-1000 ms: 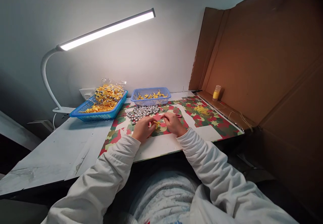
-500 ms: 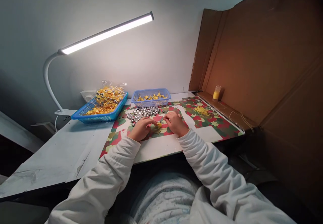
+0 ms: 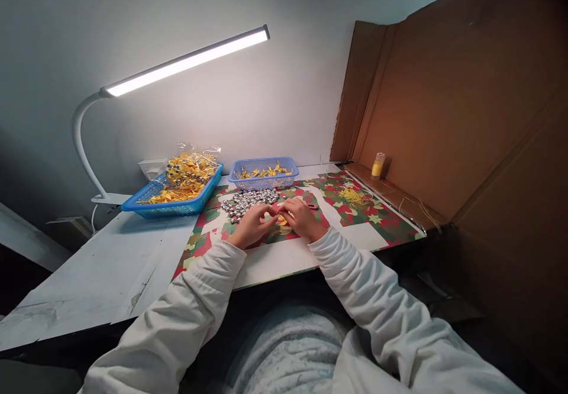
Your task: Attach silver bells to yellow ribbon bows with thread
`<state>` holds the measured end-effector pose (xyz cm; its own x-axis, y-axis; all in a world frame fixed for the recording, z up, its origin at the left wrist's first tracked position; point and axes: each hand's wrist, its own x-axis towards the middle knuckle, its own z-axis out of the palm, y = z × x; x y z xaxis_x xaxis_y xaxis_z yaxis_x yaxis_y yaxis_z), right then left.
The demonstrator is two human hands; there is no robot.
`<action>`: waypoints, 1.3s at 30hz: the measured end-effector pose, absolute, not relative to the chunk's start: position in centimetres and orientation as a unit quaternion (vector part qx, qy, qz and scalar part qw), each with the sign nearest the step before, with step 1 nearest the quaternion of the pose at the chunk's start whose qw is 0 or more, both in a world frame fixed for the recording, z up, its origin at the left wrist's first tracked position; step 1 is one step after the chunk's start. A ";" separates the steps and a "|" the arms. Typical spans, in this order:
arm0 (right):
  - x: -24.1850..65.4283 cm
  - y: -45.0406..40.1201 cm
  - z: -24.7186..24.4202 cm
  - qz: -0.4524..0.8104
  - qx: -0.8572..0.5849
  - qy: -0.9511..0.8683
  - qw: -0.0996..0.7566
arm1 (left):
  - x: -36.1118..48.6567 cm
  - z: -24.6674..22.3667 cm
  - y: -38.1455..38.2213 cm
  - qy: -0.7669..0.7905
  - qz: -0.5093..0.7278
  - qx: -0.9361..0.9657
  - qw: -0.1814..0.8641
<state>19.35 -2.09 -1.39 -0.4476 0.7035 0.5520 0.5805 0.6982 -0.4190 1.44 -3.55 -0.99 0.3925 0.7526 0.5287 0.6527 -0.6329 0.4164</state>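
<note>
My left hand (image 3: 252,226) and my right hand (image 3: 303,219) meet fingertip to fingertip over the patterned mat. The left is closed in a pinch at a small yellow piece (image 3: 283,220), whose lower part shows between the hands. The right hand's thumb and fingers are pressed together beside it; whatever they grip is too small to make out. Just beyond the left hand lies a pile of round silver bells (image 3: 249,200). A pinkish-red object (image 3: 313,207) sits partly hidden behind the right hand.
A blue basket (image 3: 177,207) of yellow pieces and a bagged heap stands left; a lilac-blue basket (image 3: 261,182) with yellow pieces stands behind the bells. Yellow strings (image 3: 354,196) lie to the right. A small yellow-filled bottle (image 3: 377,166) stands by the cardboard wall (image 3: 421,110). A lamp (image 3: 190,63) hangs overhead.
My right hand has moved left until its fingertips meet those of my left hand. The pinkish-red object behind it has come into view. The camera has shifted slightly.
</note>
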 end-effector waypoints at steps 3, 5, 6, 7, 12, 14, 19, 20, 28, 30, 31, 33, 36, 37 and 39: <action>19.3 -2.2 -1.4 0.088 -0.377 -0.848 0.360 | 1.3 -1.0 -3.2 0.434 0.296 0.851 0.001; 19.2 -2.4 -1.2 0.086 -0.385 -0.848 0.354 | 1.4 -0.5 -2.8 0.432 0.252 0.865 -0.042; 19.1 -2.5 -1.0 0.083 -0.391 -0.849 0.346 | 1.6 -0.1 -2.5 0.429 0.230 0.871 -0.062; 19.1 -2.6 -0.8 0.079 -0.397 -0.851 0.335 | 1.8 0.3 -2.1 0.424 0.208 0.877 -0.081; 19.0 -1.8 0.8 0.078 -0.388 -0.868 0.300 | 2.9 2.0 0.0 0.407 0.165 0.888 -0.135; 19.2 -0.9 1.2 0.086 -0.378 -0.872 0.298 | 3.3 2.1 0.5 0.397 0.187 0.890 -0.122; 20.0 0.7 0.8 0.094 -0.345 -0.862 0.360 | 4.1 1.0 -0.1 0.428 0.360 0.829 0.013; 20.1 0.9 0.5 0.098 -0.339 -0.858 0.373 | 4.1 0.8 -0.3 0.426 0.382 0.818 0.052; 20.1 1.4 -1.3 0.116 -0.327 -0.851 0.393 | 2.9 -1.1 0.1 0.466 0.360 0.785 0.193; 20.1 1.5 -1.4 0.118 -0.326 -0.847 0.403 | 2.7 -1.7 0.4 0.467 0.356 0.775 0.232; 20.1 1.5 -1.4 0.119 -0.326 -0.843 0.410 | 2.6 -1.9 0.5 0.465 0.354 0.771 0.252; 20.1 1.6 -1.6 0.120 -0.326 -0.837 0.423 | 2.6 -2.2 0.7 0.460 0.357 0.758 0.296; 20.0 1.8 -1.8 0.128 -0.317 -0.835 0.431 | 2.6 -2.5 0.8 0.450 0.375 0.728 0.357; 20.0 1.9 -1.9 0.130 -0.314 -0.835 0.433 | 2.7 -2.5 0.8 0.446 0.379 0.720 0.372; 20.0 2.0 -2.1 0.127 -0.315 -0.832 0.438 | 2.8 -2.5 0.8 0.436 0.391 0.710 0.392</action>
